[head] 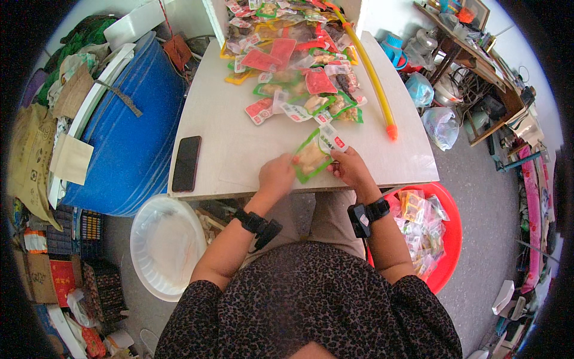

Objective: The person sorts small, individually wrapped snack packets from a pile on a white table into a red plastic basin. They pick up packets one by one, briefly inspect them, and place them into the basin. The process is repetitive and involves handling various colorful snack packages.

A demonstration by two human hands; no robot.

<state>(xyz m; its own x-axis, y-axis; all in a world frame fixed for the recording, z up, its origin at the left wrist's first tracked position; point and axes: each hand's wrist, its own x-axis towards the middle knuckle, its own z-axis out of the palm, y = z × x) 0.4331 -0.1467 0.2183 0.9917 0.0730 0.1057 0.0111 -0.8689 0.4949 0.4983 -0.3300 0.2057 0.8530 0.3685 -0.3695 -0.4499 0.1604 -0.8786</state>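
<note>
My right hand (352, 168) pinches the upper right side of a green-edged clear food packet (312, 155) just above the front edge of the white table (237, 148). Against the packet's left edge is my left hand (277, 176), slightly blurred, its fingers curled; whether it grips the packet cannot be told. Farther back lies a heap of food packets, among them a red packet (320, 81) and another green-edged packet (352, 114). Beside the heap, on the right, a yellow tube with orange ends (376, 89) slants down the table.
A black phone (186, 164) lies at the table's left edge. Below stand a white plastic basin (168, 247) on the left and a red basin (453, 251) holding packets on the right. A large blue barrel (134, 130) is left of the table; bags and a wooden desk (475, 54) are right.
</note>
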